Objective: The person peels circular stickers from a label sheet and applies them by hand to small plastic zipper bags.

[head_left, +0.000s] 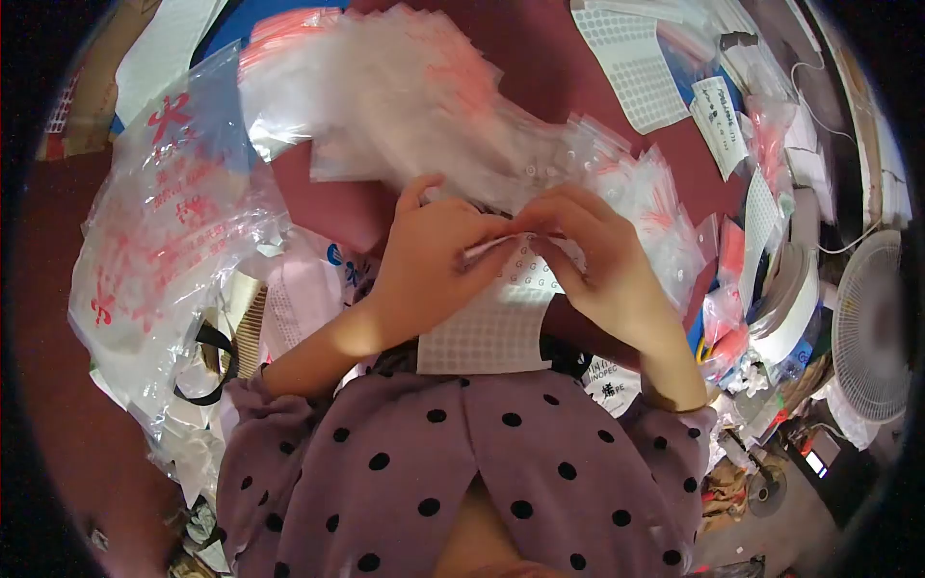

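Note:
A white sheet of small round stickers (487, 332), some marked with a letter G, hangs between my hands and in front of my body. My left hand (438, 246) is closed, its thumb and forefinger pinching the sheet's folded upper edge, with the little finger raised. Close against it, my right hand (588, 255) has its fingertips pinched together at that same edge. Whatever lies between the right fingertips is too small and hidden to name. Just beyond my hands spreads a pile of clear zip bags (414, 106) with red seals.
To the left lies a large clear plastic bag with red print (183, 231). Another dotted sticker sheet (636, 72) and a handwritten label (719, 125) lie at the back right. A white fan (872, 328) stands at the far right, beside rolls and plastic packets.

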Action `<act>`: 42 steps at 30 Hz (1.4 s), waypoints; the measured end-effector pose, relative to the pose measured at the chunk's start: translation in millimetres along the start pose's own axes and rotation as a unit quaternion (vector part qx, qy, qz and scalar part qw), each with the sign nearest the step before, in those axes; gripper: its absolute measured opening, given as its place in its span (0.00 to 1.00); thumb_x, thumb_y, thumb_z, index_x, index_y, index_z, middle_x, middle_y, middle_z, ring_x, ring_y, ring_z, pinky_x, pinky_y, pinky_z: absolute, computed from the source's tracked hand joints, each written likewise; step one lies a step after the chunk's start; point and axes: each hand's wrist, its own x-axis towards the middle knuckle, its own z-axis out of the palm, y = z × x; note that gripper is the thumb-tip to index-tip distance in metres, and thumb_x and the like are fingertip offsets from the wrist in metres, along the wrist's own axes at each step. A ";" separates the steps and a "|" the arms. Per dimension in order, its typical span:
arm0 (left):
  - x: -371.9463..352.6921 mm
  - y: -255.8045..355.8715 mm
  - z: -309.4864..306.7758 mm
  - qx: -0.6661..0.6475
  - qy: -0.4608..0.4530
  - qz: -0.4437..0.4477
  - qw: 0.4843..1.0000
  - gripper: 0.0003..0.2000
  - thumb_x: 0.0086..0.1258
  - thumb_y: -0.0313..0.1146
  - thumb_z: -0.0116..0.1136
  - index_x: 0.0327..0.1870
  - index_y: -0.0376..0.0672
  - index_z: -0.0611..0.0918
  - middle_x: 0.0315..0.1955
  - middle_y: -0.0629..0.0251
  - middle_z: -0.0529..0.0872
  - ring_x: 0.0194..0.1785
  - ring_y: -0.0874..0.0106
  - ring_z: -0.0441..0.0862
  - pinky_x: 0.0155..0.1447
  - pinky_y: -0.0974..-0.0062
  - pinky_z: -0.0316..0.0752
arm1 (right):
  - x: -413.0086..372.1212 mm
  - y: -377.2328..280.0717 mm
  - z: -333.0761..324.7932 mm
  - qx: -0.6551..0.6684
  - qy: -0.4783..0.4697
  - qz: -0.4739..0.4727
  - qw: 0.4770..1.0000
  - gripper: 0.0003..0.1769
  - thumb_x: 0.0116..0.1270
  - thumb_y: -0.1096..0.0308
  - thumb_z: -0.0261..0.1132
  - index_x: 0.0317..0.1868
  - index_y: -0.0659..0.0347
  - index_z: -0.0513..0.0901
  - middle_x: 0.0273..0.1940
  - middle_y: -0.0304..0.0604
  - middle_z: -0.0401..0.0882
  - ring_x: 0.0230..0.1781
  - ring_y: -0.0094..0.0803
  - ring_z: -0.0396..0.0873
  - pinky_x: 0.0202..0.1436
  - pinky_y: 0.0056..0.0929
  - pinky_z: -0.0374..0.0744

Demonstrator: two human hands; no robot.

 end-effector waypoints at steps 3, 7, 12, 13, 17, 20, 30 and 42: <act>2.4 2.6 -0.9 -0.040 -0.012 -0.003 0.999 0.08 0.57 0.31 0.61 0.38 0.44 0.83 0.21 0.69 0.78 0.30 0.72 0.76 0.53 0.64 0.60 | -5.2 3.0 4.8 -0.075 0.060 -0.054 0.994 0.15 0.53 0.86 0.60 0.42 0.65 0.77 0.40 0.47 0.75 0.39 0.42 0.76 0.41 0.30 0.76; 1.0 9.1 -8.8 -0.096 -0.017 0.002 0.995 0.09 0.60 0.29 0.58 0.41 0.44 0.83 0.21 0.68 0.77 0.30 0.72 0.76 0.52 0.65 0.58 | -10.9 -2.0 10.2 -0.106 0.106 -0.100 0.984 0.16 0.50 0.87 0.61 0.40 0.65 0.79 0.40 0.47 0.75 0.39 0.44 0.76 0.40 0.32 0.76; -1.4 16.3 -20.5 -0.200 -0.089 -0.063 0.974 0.08 0.65 0.29 0.53 0.40 0.38 0.82 0.21 0.66 0.76 0.29 0.72 0.73 0.43 0.73 0.63 | -18.7 -3.0 13.2 -0.165 0.150 -0.195 0.955 0.20 0.41 0.86 0.61 0.40 0.67 0.80 0.40 0.47 0.75 0.40 0.43 0.76 0.40 0.34 0.77; -1.6 17.7 -22.2 -0.260 -0.121 -0.110 0.952 0.09 0.67 0.30 0.51 0.40 0.36 0.81 0.21 0.66 0.77 0.29 0.74 0.72 0.39 0.76 0.64 | -20.7 -4.4 13.6 -0.165 0.150 -0.196 0.955 0.20 0.41 0.86 0.61 0.40 0.67 0.80 0.40 0.47 0.75 0.40 0.43 0.76 0.40 0.34 0.77; -6.3 13.3 -20.7 -0.366 -0.147 -0.203 0.896 0.11 0.69 0.32 0.50 0.41 0.33 0.80 0.23 0.69 0.78 0.31 0.81 0.71 0.34 0.79 0.64 | -28.3 -3.8 13.3 -0.229 0.125 -0.212 0.942 0.23 0.43 0.79 0.61 0.45 0.70 0.78 0.42 0.48 0.74 0.42 0.43 0.76 0.42 0.33 0.78; -9.9 12.3 -15.2 -0.457 -0.148 -0.264 0.837 0.12 0.70 0.33 0.49 0.43 0.33 0.81 0.26 0.72 0.79 0.33 0.84 0.70 0.36 0.78 0.65 | -36.2 -7.0 17.2 -0.324 0.104 -0.241 0.909 0.25 0.43 0.76 0.61 0.46 0.72 0.78 0.43 0.48 0.75 0.42 0.42 0.76 0.43 0.33 0.79; -11.0 7.6 -27.2 0.003 -0.125 -0.040 0.991 0.13 0.64 0.33 0.53 0.49 0.46 0.81 0.34 0.66 0.78 0.45 0.73 0.75 0.50 0.72 0.69 | -25.2 -2.4 -8.5 -0.006 -0.006 -0.148 0.989 0.12 0.49 0.79 0.65 0.37 0.64 0.80 0.36 0.43 0.78 0.38 0.36 0.78 0.42 0.28 0.77; -14.4 -33.4 -4.4 0.310 -0.108 0.161 0.931 0.18 0.55 0.36 0.57 0.49 0.51 0.79 0.52 0.71 0.78 0.56 0.71 0.72 0.61 0.64 0.62 | 63.7 41.1 5.5 -0.292 0.103 -0.076 0.948 0.18 0.48 0.80 0.61 0.42 0.64 0.71 0.37 0.46 0.69 0.35 0.43 0.73 0.39 0.35 0.74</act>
